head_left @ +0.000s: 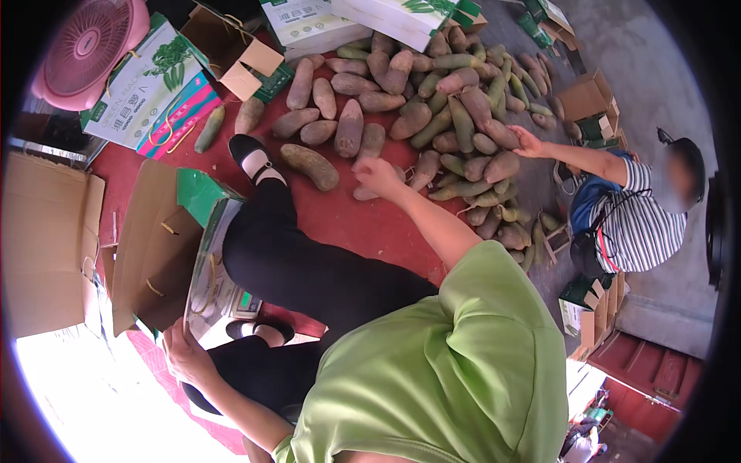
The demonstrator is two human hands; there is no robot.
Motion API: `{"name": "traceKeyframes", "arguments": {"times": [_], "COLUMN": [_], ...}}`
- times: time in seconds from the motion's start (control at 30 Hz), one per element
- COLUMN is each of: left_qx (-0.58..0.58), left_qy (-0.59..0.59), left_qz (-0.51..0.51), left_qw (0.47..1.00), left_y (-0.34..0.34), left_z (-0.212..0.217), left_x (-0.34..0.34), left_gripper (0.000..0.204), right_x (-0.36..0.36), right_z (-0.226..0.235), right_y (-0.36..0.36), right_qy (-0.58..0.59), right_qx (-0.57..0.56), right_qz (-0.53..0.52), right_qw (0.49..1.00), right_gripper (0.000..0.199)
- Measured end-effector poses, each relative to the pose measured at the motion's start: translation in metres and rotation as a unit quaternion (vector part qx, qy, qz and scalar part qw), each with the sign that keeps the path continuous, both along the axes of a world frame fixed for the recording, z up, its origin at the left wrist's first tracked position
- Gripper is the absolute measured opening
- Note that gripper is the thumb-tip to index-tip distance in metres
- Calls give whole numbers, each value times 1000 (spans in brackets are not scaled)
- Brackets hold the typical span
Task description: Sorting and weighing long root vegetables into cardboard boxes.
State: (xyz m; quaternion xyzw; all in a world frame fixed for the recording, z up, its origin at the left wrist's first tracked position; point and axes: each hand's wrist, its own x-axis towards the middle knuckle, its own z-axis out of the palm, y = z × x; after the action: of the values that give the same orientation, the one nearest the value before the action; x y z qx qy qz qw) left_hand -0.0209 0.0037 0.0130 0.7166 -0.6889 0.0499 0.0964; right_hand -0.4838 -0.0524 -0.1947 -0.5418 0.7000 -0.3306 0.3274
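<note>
My right hand (377, 178) reaches forward to the near edge of a large pile of radishes (463, 100). Its fingers curl down over a radish (366, 193) on the red floor, partly hidden by the hand. Just beyond lies another reddish-green radish (371, 142). At the lower left, my left hand (185, 356) is closed on the near edge of an open cardboard box (151, 266) with green and white outer sides. The box stands beside my legs, next to a scale (245, 304) with a lit green display.
A pink fan (91, 50) and printed cartons (150, 89) stand at the far left. An open brown box (231, 54) sits behind the pile. At the right, a co-worker in a striped shirt (644, 231) touches a radish (502, 135). A large cardboard box (50, 247) stands at the left edge.
</note>
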Motion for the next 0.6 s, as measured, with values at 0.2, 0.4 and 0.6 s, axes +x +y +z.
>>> {"name": "traceKeyframes", "arguments": {"times": [0.2, 0.4, 0.6], "left_qx": [-15, -37, -56], "left_qy": [7, 3, -15], "left_qz": [-19, -46, -67], "left_qw": [1000, 998, 996], "left_y": [-2, -3, -3], "left_z": [-9, -9, -13], "left_x": [8, 8, 8], "left_gripper": [12, 10, 10], "right_x": [-85, -137, -184], "right_z": [-79, -85, -15], "right_y": [127, 159, 107], "right_qy": [136, 173, 281], "right_qx": [282, 210, 168], "right_qz": [-79, -203, -290], "right_qw": [946, 941, 899], "right_gripper": [14, 14, 41]}}
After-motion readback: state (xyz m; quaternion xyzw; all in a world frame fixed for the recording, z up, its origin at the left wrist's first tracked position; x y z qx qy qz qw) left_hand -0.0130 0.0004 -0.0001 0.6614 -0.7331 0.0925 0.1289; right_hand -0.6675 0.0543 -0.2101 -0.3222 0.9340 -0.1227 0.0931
